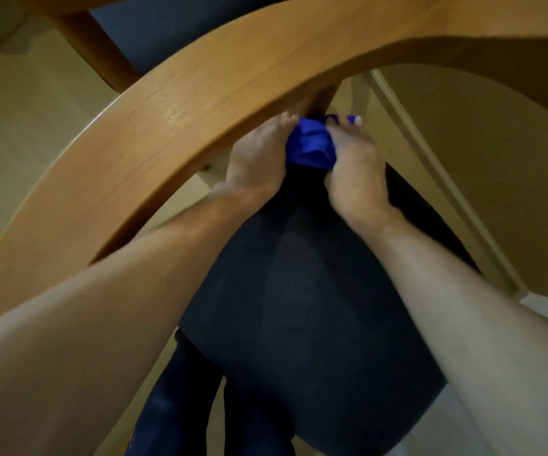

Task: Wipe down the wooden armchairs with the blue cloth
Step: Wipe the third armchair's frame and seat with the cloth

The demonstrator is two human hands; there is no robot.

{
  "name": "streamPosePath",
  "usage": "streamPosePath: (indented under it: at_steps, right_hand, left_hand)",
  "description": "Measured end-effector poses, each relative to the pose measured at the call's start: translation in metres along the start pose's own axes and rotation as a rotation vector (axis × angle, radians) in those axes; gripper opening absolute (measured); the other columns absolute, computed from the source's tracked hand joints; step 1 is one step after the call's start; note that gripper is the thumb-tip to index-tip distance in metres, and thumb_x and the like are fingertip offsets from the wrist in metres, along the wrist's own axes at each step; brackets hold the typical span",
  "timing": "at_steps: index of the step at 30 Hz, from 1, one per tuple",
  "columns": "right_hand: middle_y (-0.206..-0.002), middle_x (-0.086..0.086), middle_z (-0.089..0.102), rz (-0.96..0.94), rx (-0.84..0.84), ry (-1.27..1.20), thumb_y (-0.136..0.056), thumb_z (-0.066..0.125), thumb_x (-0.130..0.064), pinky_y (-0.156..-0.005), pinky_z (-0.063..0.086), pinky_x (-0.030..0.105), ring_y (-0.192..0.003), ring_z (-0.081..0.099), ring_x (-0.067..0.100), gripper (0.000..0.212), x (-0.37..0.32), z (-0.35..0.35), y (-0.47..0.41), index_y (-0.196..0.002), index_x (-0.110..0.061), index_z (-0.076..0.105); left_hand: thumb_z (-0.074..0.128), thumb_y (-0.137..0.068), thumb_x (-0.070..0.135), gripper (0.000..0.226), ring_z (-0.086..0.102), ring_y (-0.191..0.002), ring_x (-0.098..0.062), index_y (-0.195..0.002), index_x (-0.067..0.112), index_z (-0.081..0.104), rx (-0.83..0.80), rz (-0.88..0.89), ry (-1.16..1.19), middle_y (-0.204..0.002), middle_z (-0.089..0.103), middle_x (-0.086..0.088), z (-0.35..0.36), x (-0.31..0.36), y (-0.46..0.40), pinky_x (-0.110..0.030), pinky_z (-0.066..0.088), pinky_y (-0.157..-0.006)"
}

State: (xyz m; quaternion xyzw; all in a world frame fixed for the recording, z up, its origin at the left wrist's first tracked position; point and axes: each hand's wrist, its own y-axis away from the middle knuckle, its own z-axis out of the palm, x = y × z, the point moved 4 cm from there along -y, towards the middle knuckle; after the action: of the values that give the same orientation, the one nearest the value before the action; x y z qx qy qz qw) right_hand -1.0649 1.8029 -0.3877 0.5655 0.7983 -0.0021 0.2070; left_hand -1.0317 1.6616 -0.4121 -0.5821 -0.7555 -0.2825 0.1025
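A curved wooden armrest [174, 116] of the armchair arcs across the view from lower left to upper right. Below it, the bunched blue cloth [312, 146] is wrapped round a wooden post under the arm. My left hand [256, 159] grips the cloth from the left, its fingertips partly hidden behind the armrest. My right hand [355, 172] grips the cloth from the right, fingers curled round it. The dark padded seat [299, 291] lies under both forearms.
A second wooden chair frame with dark upholstery [167, 31] stands at the top left. Tan flooring [19, 126] spreads on the left and right. A pale skirting strip [430, 153] runs along the right. My dark trouser legs [180, 406] show at the bottom.
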Motion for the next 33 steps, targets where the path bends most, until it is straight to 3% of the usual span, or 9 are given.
streamPosePath:
  at_steps: [5, 11, 13, 15, 19, 23, 28, 30, 33]
  right_hand:
    - [-0.154, 0.01, 0.039, -0.06, -0.09, -0.036, -0.082, 0.059, 0.01, -0.121, 0.016, 0.026, -0.147, 0.027, 0.023, 0.069, -0.029, 0.015, 0.083, -0.147, -0.006, 0.041]
    - [-0.149, 0.001, 0.049, -0.114, -0.339, -0.11, -0.078, 0.063, -0.008, -0.115, 0.032, 0.029, -0.142, 0.036, 0.018, 0.068, -0.042, 0.014, 0.137, -0.144, -0.015, 0.05]
    - [-0.142, 0.004, 0.056, -0.094, -0.304, -0.152, -0.074, 0.062, -0.009, -0.113, 0.035, 0.037, -0.137, 0.044, 0.022, 0.066, -0.029, 0.0, 0.123, -0.139, -0.015, 0.056]
    - [-0.143, 0.007, 0.054, -0.058, -0.201, -0.176, -0.076, 0.061, -0.005, -0.118, 0.028, 0.042, -0.139, 0.042, 0.025, 0.063, -0.009, -0.017, 0.102, -0.139, -0.011, 0.055]
    - [-0.154, 0.009, 0.04, 0.076, 0.001, -0.146, -0.084, 0.051, 0.006, -0.116, 0.011, 0.022, -0.147, 0.024, 0.02, 0.063, 0.051, -0.039, 0.052, -0.144, -0.013, 0.046]
    - [-0.162, 0.004, 0.022, 0.142, -0.055, -0.163, -0.084, 0.046, 0.013, -0.123, 0.013, 0.033, -0.15, 0.018, 0.022, 0.082, 0.081, -0.025, 0.043, -0.155, -0.022, 0.028]
    - [-0.157, 0.011, 0.034, 0.137, -0.026, -0.182, -0.074, 0.052, 0.016, -0.122, 0.018, 0.04, -0.148, 0.022, 0.032, 0.083, 0.042, 0.003, 0.102, -0.15, -0.012, 0.038]
    - [-0.154, 0.014, 0.037, 0.081, -0.105, -0.26, -0.072, 0.056, 0.014, -0.121, 0.02, 0.046, -0.147, 0.025, 0.034, 0.078, 0.023, 0.01, 0.141, -0.146, -0.007, 0.043]
    - [-0.158, 0.002, 0.032, -0.007, -0.283, -0.242, -0.08, 0.056, 0.004, -0.122, 0.015, 0.036, -0.15, 0.019, 0.022, 0.076, 0.002, 0.014, 0.187, -0.151, -0.016, 0.037]
  left_hand:
    - [0.06, -0.086, 0.002, 0.065, 0.023, -0.145, -0.013, -0.145, 0.023, 0.042, -0.027, 0.045, 0.044, -0.152, 0.037, 0.004, -0.003, -0.026, 0.096, -0.022, 0.009, -0.111]
    - [0.068, -0.082, 0.017, 0.071, 0.037, -0.137, -0.012, -0.144, 0.034, 0.039, -0.231, 0.02, -0.155, -0.146, 0.044, 0.011, -0.013, -0.033, 0.167, -0.035, 0.034, -0.108]
    - [0.066, -0.082, 0.022, 0.059, 0.056, -0.114, -0.014, -0.135, 0.036, 0.044, -0.226, 0.064, -0.136, -0.128, 0.057, 0.009, -0.026, -0.024, 0.151, -0.037, 0.048, -0.09]
    - [0.063, -0.082, 0.023, 0.047, 0.06, -0.099, -0.014, -0.124, 0.036, 0.047, -0.141, 0.151, -0.069, -0.112, 0.06, 0.009, -0.036, -0.002, 0.119, -0.034, 0.048, -0.079]
    - [0.054, -0.086, 0.019, 0.034, 0.057, -0.107, -0.016, -0.119, 0.03, 0.055, -0.037, 0.306, 0.056, -0.114, 0.061, 0.004, -0.029, 0.054, 0.029, -0.039, 0.044, -0.096]
    - [0.051, -0.088, 0.008, 0.049, 0.047, -0.128, -0.026, -0.135, 0.023, 0.053, -0.107, 0.432, -0.137, -0.137, 0.055, -0.004, 0.004, 0.081, -0.004, -0.037, 0.035, -0.105]
    - [0.057, -0.08, -0.006, 0.063, 0.031, -0.142, -0.019, -0.138, 0.018, 0.052, -0.161, 0.356, -0.04, -0.148, 0.045, -0.001, 0.011, 0.049, 0.056, -0.031, 0.024, -0.115]
    - [0.067, -0.071, -0.009, 0.066, 0.039, -0.138, -0.024, -0.133, 0.013, 0.057, -0.194, 0.354, -0.052, -0.142, 0.051, -0.006, 0.004, 0.033, 0.104, -0.029, 0.026, -0.111]
    - [0.076, -0.07, 0.0, 0.071, 0.041, -0.136, -0.019, -0.134, 0.02, 0.056, -0.362, 0.34, -0.174, -0.141, 0.052, 0.001, 0.0, 0.017, 0.159, -0.034, 0.033, -0.109]
